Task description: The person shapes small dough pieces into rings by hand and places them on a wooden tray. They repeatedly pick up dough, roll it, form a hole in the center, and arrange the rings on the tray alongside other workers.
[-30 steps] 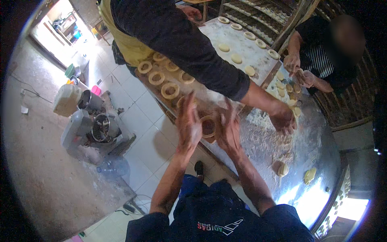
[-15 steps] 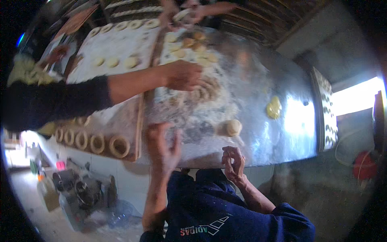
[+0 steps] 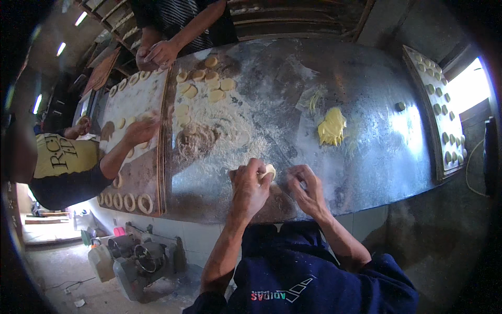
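Dough pc. (image 3: 270, 171) ptly behind L hand (image 3: 249, 185)

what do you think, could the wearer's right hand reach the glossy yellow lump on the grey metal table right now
Probably yes: the glossy yellow lump lies a little beyond the right hand, and no object shows between them; the left hand, holding pale round dough, sits aside.

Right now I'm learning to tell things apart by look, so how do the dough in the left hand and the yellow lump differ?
The dough is pale cream; the yellow lump is brighter. The dough looks compact and rounded; the yellow lump is smeared with ragged edges. The left hand holds the dough; no hand touches the yellow lump.
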A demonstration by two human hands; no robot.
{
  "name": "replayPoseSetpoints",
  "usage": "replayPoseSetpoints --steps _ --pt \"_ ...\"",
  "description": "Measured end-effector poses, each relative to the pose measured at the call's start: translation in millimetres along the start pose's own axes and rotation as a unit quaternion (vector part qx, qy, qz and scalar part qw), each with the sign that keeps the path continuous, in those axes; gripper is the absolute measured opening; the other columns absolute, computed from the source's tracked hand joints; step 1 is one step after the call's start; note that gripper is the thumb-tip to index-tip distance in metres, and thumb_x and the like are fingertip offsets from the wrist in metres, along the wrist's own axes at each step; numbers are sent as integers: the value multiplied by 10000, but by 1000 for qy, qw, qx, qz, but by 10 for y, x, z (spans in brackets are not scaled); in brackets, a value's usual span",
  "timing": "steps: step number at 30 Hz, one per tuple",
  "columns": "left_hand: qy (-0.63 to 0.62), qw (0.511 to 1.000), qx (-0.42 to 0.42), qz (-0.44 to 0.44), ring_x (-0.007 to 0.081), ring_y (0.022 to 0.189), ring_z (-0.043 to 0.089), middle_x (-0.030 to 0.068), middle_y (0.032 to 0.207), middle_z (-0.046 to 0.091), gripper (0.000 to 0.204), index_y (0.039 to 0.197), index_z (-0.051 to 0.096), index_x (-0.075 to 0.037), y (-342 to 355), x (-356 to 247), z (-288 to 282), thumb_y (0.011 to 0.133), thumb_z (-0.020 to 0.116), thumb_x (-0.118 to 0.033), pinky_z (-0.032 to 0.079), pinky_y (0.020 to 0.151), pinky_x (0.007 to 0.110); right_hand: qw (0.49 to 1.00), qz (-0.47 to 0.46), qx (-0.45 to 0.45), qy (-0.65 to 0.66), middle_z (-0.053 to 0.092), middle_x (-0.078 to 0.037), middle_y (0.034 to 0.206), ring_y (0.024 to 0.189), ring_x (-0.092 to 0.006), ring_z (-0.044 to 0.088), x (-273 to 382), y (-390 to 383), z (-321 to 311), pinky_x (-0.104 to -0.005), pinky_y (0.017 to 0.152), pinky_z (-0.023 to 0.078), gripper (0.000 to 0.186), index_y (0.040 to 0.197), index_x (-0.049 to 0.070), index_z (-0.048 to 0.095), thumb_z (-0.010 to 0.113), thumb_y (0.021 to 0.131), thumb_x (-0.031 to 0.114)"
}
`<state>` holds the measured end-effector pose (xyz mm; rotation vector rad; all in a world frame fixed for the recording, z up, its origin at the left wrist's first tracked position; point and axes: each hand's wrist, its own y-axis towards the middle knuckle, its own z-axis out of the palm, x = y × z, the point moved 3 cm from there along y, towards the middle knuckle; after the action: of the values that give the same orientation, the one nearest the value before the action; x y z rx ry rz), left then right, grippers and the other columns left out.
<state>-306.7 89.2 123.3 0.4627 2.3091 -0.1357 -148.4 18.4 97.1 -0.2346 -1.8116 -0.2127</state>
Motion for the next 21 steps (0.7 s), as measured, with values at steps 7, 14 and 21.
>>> replayPoseSetpoints --steps 7,14,21 --pt "-232 970 -73 -4 157 815 600 73 883 588 465 1174 460 -38 -100 -254 -163 775 692 25 482 670 297 923 135 217 286 579 -67 1128 1020 -138 561 48 253 200 -298 871 480 324 1158 16 517 652 906 169" --pt "-200 970 114 -81 176 796 624 84 871 611 975 1481 147 -145 -30 -139 -585 697 650 142 512 762 301 900 20 322 293 572 -47 1057 1009 -92 509 251 357 440 -294 808 468 225 1043 76 477 636 884 63" --pt "-370 907 178 92 274 1185 497 160 1388 437 703 1502 151 -75 305 542 -462 955 545 -275 443 950 413 974 -174 104 -97 597 -215 900 882 -382 615 818 403 743 -452 708 479 387 1149 26 432 625 821 103"
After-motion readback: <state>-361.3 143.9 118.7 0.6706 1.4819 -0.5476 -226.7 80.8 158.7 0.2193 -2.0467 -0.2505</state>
